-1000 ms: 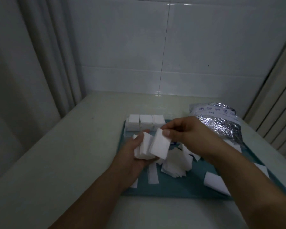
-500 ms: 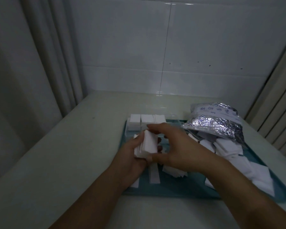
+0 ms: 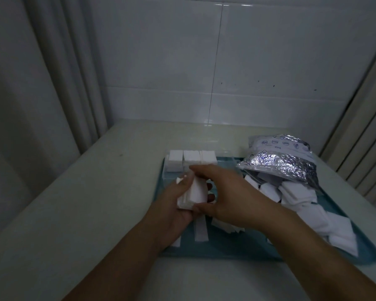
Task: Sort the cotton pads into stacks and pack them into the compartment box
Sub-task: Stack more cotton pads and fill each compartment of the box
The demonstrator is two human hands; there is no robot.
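A stack of white cotton pads (image 3: 194,194) stands on edge between both hands above the teal tray (image 3: 221,246). My left hand (image 3: 174,205) cups the stack from the left and below. My right hand (image 3: 228,192) presses it from the right, with the fingers over the top and the thumb under. Behind the hands lies the clear compartment box (image 3: 204,161), with three stacks of white pads (image 3: 190,159) in its far left compartments. Loose pads (image 3: 308,205) spill over the tray's right side, and a few (image 3: 201,230) lie under my hands.
A crumpled silver foil bag (image 3: 280,157) lies open at the tray's back right, with pads spilling out of its mouth. The tray sits on a pale counter (image 3: 85,203) against a white tiled wall. A curtain (image 3: 41,83) hangs at the left.
My right hand brought a single pad onto the stack in my left hand and has closed around the stack. The view has shifted a little, and more loose pads show at the right.
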